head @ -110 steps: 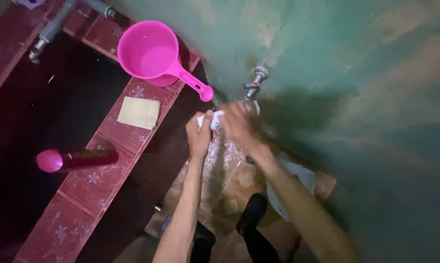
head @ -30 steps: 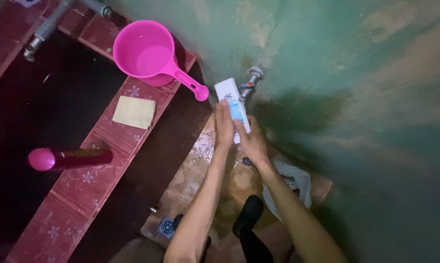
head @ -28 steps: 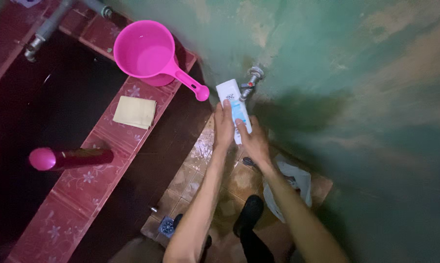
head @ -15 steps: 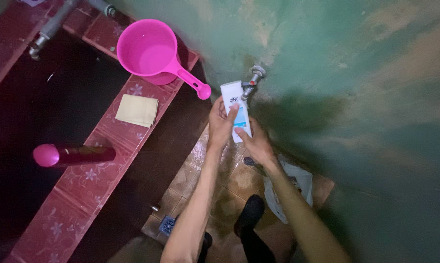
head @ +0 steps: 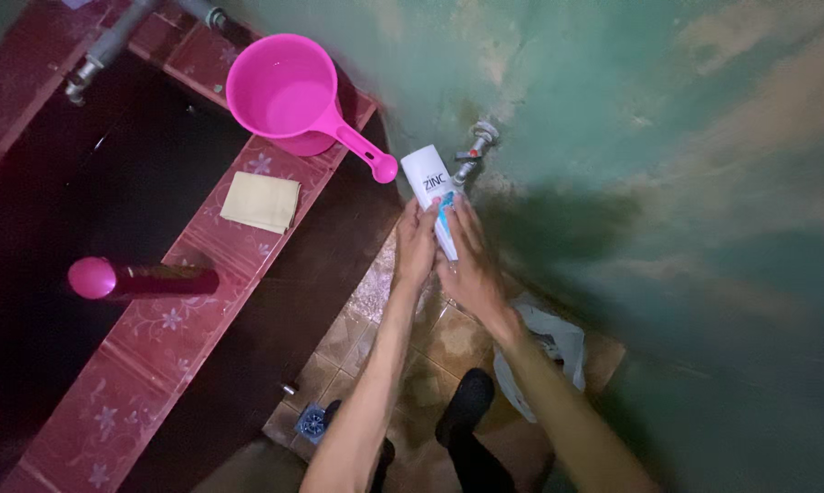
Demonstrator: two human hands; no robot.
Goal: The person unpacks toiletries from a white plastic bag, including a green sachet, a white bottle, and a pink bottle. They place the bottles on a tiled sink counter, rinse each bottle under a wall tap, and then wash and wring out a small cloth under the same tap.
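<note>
From the head view, at the centre of the frame, I see both hands clasping a white bottle (head: 432, 192) held upright before the wall tap (head: 473, 151). My left hand (head: 417, 248) wraps its left side, my right hand (head: 471, 265) its right — each grip closed around it, steadying it from both sides. In the upper left a pink dipper (head: 289, 91) sits on the red tiled ledge (head: 156, 338), beside a yellow cloth (head: 260, 201) and a dark bottle with a pink cap (head: 138, 278).
</note>
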